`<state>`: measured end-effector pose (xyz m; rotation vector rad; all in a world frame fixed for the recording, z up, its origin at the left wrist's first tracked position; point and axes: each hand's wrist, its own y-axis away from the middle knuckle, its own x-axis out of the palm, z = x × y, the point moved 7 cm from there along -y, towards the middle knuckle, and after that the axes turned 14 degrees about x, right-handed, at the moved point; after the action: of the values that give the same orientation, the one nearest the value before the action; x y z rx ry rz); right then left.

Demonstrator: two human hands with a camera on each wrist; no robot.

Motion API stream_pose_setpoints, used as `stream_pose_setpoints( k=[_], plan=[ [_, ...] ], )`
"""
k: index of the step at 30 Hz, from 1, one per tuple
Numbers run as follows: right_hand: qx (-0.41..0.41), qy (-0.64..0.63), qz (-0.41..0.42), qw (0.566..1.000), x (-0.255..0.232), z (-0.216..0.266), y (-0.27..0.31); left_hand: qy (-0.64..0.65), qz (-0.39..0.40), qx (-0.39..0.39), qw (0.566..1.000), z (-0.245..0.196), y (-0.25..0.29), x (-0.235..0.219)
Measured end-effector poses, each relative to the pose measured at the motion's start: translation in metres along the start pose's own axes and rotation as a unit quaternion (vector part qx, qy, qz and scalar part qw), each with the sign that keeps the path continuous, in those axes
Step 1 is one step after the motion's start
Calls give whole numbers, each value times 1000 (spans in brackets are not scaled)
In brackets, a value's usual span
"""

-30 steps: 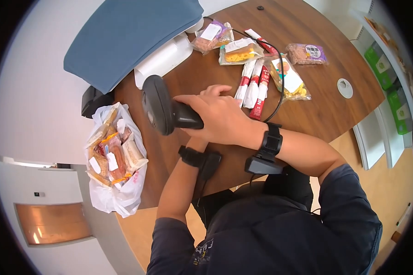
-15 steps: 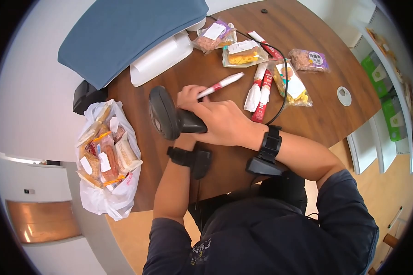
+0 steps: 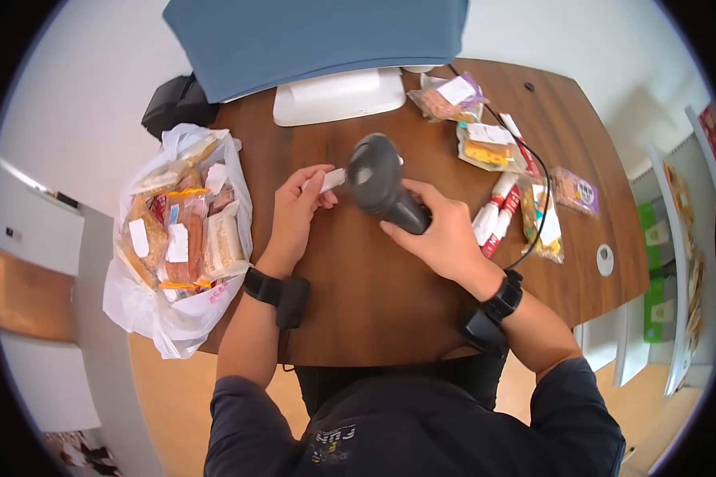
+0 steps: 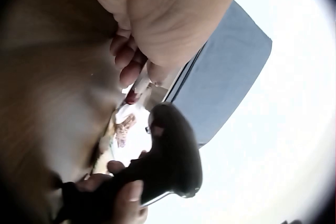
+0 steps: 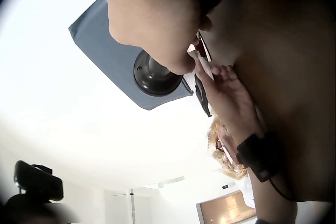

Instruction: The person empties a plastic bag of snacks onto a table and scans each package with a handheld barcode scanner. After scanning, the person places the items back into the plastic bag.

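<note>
Round wooden surface [image 3: 374, 302] filling the middle of the head view, cut off at 12 o'clock by a blue panel [image 3: 318, 36] with a white base [image 3: 338, 95] under it. At 9 o'clock, hanging over the edge, a white bag [image 3: 163, 318] stuffed with wrapped snacks [image 3: 187, 238]. From 1 to 3 o'clock, loose snack packs [image 3: 485, 147] and red-and-white sticks [image 3: 497, 222] spread out, with a black cable [image 3: 533, 191] running across them. Small white disc [image 3: 605, 260] near 3 o'clock.

At centre, black scanner [image 3: 378, 179] held above the wood, head tipped toward 11 o'clock. Right hand [image 3: 441, 238] wrapped round the handle, grip closed on it. Just beside the scanner head, at its 9 o'clock, one stick [image 3: 332, 180] pinched in the left hand [image 3: 294, 215], fingers curled, grip tight on it; far end hidden behind the scanner head. Same pinch seen from the left wrist view, stick [image 4: 139, 85] between the fingertips, scanner [image 4: 168, 155] close below. Black wrist straps on both forearms.
</note>
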<state>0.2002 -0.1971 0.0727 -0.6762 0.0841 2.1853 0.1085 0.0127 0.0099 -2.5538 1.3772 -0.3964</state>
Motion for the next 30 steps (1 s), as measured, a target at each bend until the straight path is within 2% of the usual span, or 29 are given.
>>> stream_pose_setpoints(
  k=[1,3,5,7,8,11,17,24,27,29,30],
  plan=[
    [-4,7,10,1000,1,2,0,41,1,-26,999,1,0,-2],
    [71,-33,21,997,1,-7,-3,54,-16,-23,998,1,0,-2],
    [82,-56,36,994,4,-16,-6,62,-30,-16,997,-1,-2,1],
    [163,-105,70,978,7,-28,-7,63,-38,-24,997,0,-2,2],
    [179,-138,78,971,8,-28,-6,65,-43,-23,997,0,-2,0],
    [209,-126,103,964,8,-27,-5,62,-25,-31,997,-1,-2,3],
    [135,-68,106,983,8,-13,-3,56,-18,-22,998,-1,-1,5],
    [109,-69,110,986,11,-10,-2,42,9,-21,999,-1,-1,8],
    [120,-71,116,983,13,-12,-3,31,5,-22,999,0,0,7],
    [173,-101,111,973,12,-13,-2,44,12,-20,999,1,0,8],
    [165,-115,108,974,13,-14,-2,43,13,-17,999,1,-1,8]
  ],
)
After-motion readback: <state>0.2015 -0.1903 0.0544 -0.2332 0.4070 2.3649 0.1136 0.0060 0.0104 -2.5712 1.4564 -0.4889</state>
